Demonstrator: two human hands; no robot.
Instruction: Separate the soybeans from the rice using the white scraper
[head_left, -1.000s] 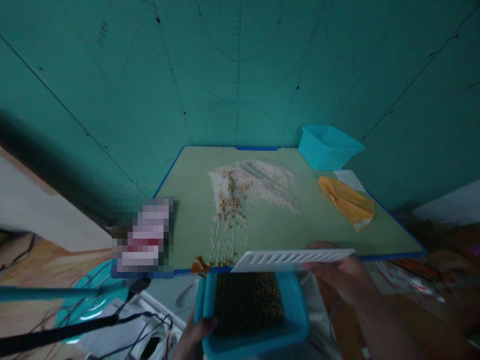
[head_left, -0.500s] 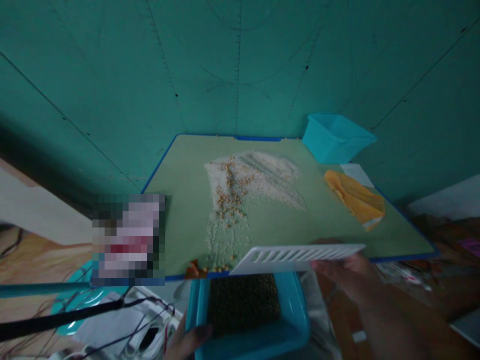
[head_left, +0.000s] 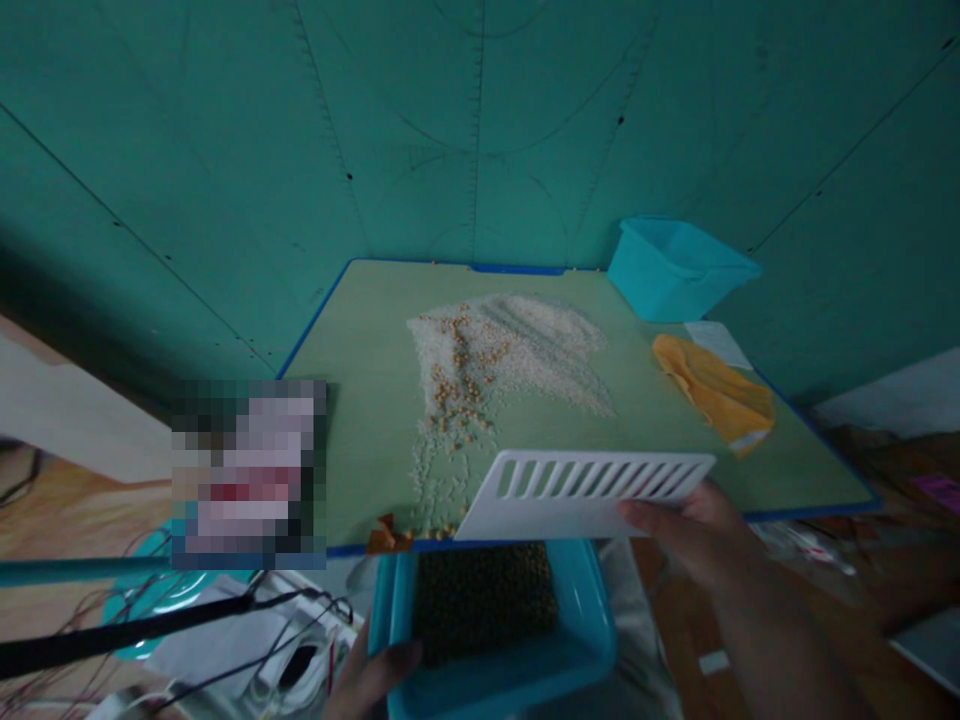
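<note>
My right hand (head_left: pixel 686 535) grips a white slotted plastic scraper (head_left: pixel 581 495) by its right end, holding it over the near edge of a pale green board (head_left: pixel 360 400). My left hand (head_left: pixel 371 675) holds a blue tub (head_left: pixel 592 640) filled with dark green beans (head_left: pixel 484 600) just below that edge. On the board lies a spread of white rice (head_left: pixel 540 345) mixed with yellow beans (head_left: pixel 465 375).
A second, empty blue tub (head_left: pixel 675 265) stands at the board's far right corner, with a yellow cloth (head_left: pixel 712 390) and a white card (head_left: pixel 716 343) beside it. An orange scrap (head_left: pixel 386 535) lies at the near edge. Cables and a teal disc (head_left: pixel 142 620) lie lower left.
The scraper has tilted up so its slotted face shows and has moved slightly onto the board. The tub has shifted a little lower left in view.
</note>
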